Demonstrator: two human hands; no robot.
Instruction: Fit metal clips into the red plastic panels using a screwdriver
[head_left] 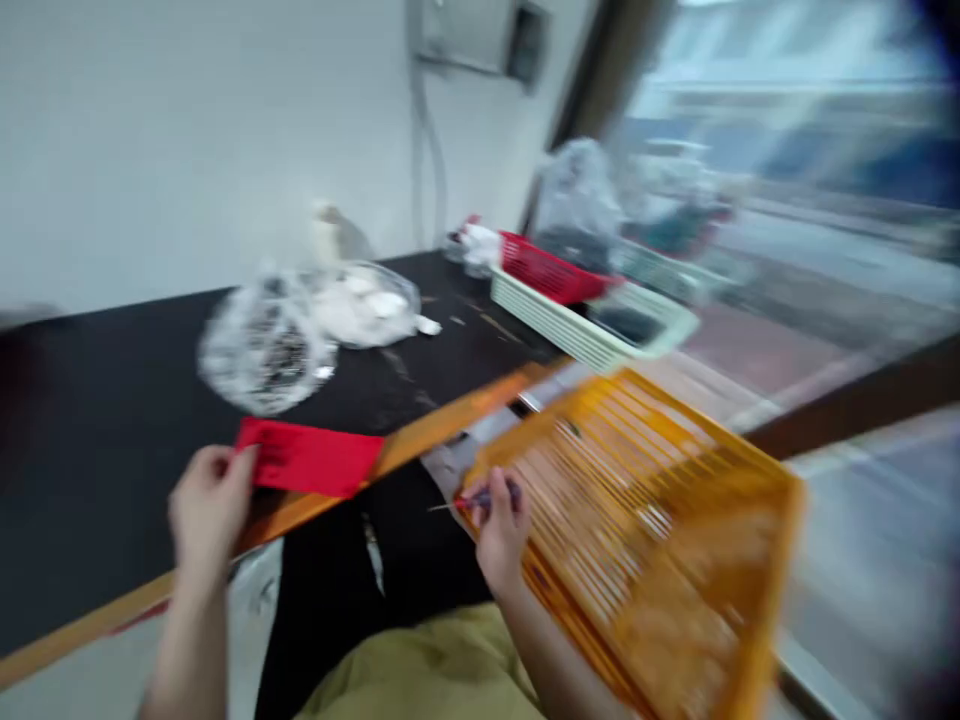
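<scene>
My left hand (214,505) pinches the left end of a flat red rectangular piece (319,458), which lies over the wooden front edge of the black table. Dark marks show near my thumb; whether it is cloth or paper is blurred. In my right hand (501,530) is a small screwdriver (480,498) with a red and dark handle, its thin metal shaft pointing left. That hand is closed round the handle, beside the near left rim of an orange plastic crate (712,440). A few small items lie inside the crate, too smeared to name.
On the black table (97,400) sit a clear bag of small dark metallic pieces (274,350) and a bag of white pieces (367,300). Farther right, a pale green basket (547,325) holds a red basket (555,272). A window (787,150) stands at the right.
</scene>
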